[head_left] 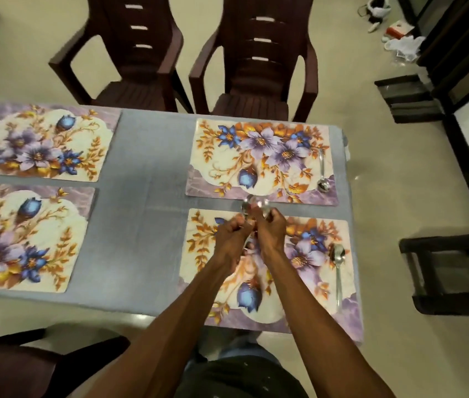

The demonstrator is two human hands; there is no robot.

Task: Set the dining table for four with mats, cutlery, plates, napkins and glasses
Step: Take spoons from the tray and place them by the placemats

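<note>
Four floral mats lie on the grey table [147, 173]: far left [41, 142], near left [24, 237], far right [262, 159] and near right [308, 271]. One spoon [323, 173] lies on the right side of the far right mat. Another spoon [338, 268] lies on the right side of the near right mat. My left hand [229, 239] and my right hand [270, 231] are together above the near right mat, both gripping a small bunch of spoons [253, 203] whose bowls stick out past my fingers. The handles are hidden in my fists.
Two dark brown plastic chairs [130, 53] [259, 61] stand at the far side of the table. Another chair [12, 366] is at the near left. A dark stool [454, 271] stands right of the table. Clutter lies on the floor at the top right.
</note>
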